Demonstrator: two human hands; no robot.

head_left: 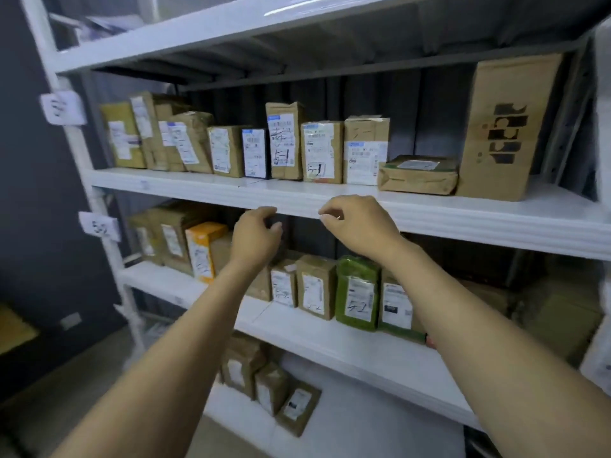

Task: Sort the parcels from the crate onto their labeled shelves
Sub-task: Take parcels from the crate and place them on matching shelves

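Well off to the left of my left hand (256, 231), a white paper shelf tag (62, 108) and a lower white paper tag (99, 226) sit on the white rack post (79, 150). Their handwriting is too blurred for me to read, and that is my first worry: guess at a tag and a parcel lands on the wrong level.

My left hand is empty, fingers loosely curled, raised before the front edge of the white metal shelf board (479, 223). Just down and left of it stands an orange-yellow cardboard box (205, 249). Above it runs a row of upright brown cardboard parcels with white labels (284, 143). They stand on narrow ends, so I judge a careless knuckle could tip one into its neighbours.

My right hand (357, 223) hangs beside the left, apart from it. Its thumb and forefinger are close together, with nothing between them that I can see. Below its wrist sits a green plastic-wrapped parcel (357, 292) with a hand-marked label. Up and to its right lies a flat brown paper-wrapped parcel (418, 178), and beyond that a tall brown printed carton (506, 127).

Neither hand touches any parcel. The crate is out of view, so I reckon the next parcel waits somewhere behind or below my hands.
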